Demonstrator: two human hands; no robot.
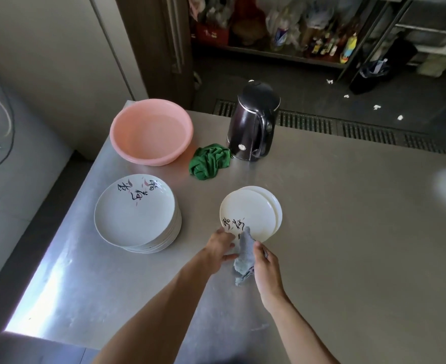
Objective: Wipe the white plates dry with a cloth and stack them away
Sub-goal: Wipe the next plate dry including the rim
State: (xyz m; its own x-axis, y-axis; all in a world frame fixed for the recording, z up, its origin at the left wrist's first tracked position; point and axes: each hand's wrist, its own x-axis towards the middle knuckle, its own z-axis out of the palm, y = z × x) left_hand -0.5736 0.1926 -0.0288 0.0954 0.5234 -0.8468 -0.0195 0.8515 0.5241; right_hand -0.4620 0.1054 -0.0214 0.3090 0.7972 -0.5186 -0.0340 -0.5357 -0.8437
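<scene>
A tall stack of white plates (135, 214) with black brush lettering stands at the left of the steel table. To its right lies a small pile of two or three white plates (250, 212), the top one lettered near its front edge. My left hand (220, 246) rests at the near rim of that top plate, fingers curled around the edge. My right hand (265, 269) holds a crumpled grey cloth (244, 256), whose tip touches the plate's near rim.
A pink plastic basin (151, 131) sits at the table's far left corner. A black electric kettle (253, 122) stands behind the small pile, with a bunched green cloth (210, 161) beside it. The table edge (46, 258) drops off at the left.
</scene>
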